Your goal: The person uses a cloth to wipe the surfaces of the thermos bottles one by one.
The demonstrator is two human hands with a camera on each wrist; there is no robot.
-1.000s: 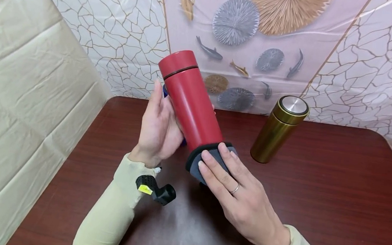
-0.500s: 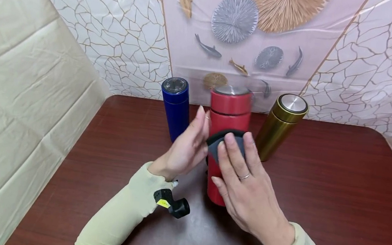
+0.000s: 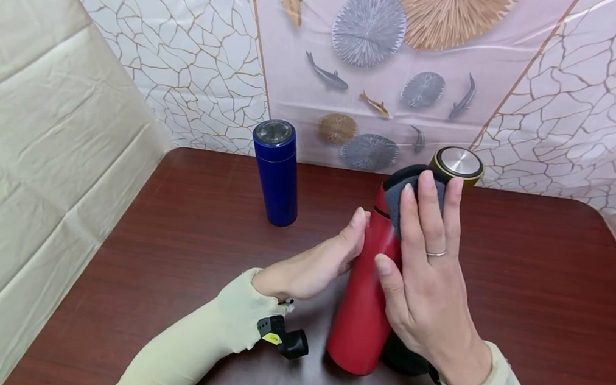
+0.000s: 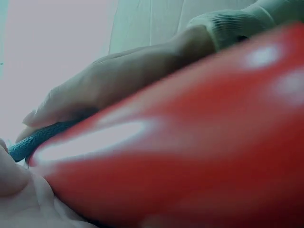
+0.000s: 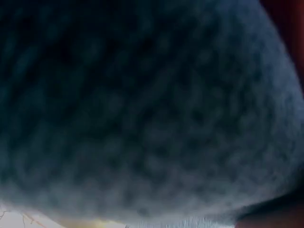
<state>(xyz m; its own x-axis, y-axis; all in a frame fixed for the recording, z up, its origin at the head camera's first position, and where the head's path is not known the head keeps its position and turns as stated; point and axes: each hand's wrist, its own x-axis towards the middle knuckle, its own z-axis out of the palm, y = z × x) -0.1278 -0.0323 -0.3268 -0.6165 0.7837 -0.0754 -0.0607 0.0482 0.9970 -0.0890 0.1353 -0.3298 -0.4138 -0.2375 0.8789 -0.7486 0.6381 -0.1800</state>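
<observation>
In the head view a red thermos flask [image 3: 360,319] leans with its top to the right. My left hand [image 3: 312,266] holds it by the upper body, thumb on the left side and the other fingers hidden behind. With straight fingers, my right hand [image 3: 431,295] presses a grey cloth pad [image 3: 395,203] with a black edge against the flask's top end, covering most of the lid. The left wrist view shows the red flask [image 4: 190,166] close up, the pad [image 4: 42,140] lying along its side. Grey fabric of the pad [image 5: 142,118] fills the right wrist view.
A blue flask [image 3: 276,177] stands upright on the dark red-brown table [image 3: 171,248], left of the hands. Behind the right fingertips a gold-green flask [image 3: 457,166] shows only its upper part. A patterned sheet [image 3: 361,87] hangs behind the table.
The red flask has swung from leaning left, through upright, to leaning right, and come lower. The right hand's pad has gone from its lower end to its top. The blue flask has come into view.
</observation>
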